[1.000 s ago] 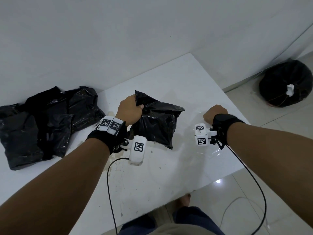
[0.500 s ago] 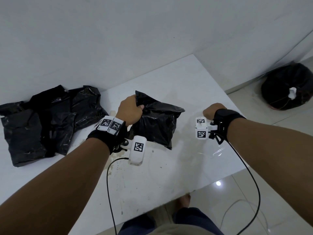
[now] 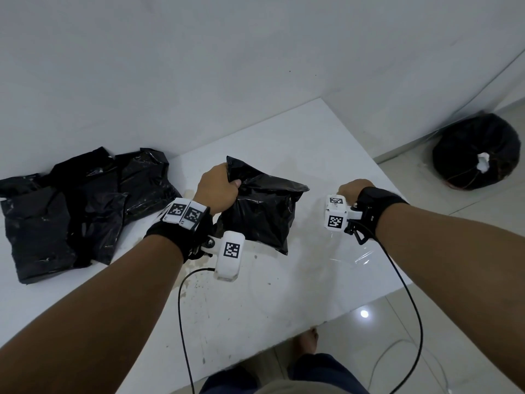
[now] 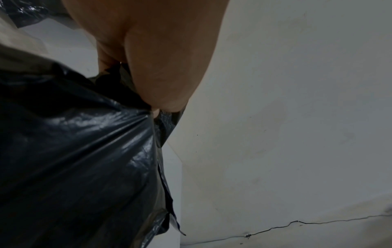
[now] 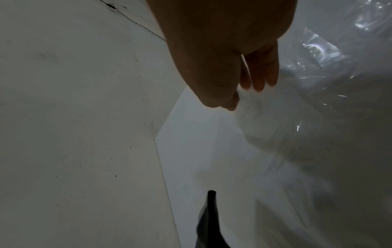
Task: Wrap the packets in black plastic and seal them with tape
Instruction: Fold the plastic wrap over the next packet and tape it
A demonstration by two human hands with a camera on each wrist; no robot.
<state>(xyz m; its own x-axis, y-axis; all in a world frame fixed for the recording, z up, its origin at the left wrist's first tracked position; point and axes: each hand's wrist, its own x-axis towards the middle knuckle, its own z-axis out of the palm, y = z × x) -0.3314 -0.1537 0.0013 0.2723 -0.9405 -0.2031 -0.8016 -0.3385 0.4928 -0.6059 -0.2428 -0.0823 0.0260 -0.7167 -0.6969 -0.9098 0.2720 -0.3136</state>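
On the white surface [image 3: 255, 294], the left hand [image 3: 217, 189] grips the top corner of the black-wrapped packet [image 3: 261, 211]. The right hand [image 3: 353, 187] pinches a clear tape strip [image 5: 307, 100]. Sealing seems in hand; next the tape must reach the packet.
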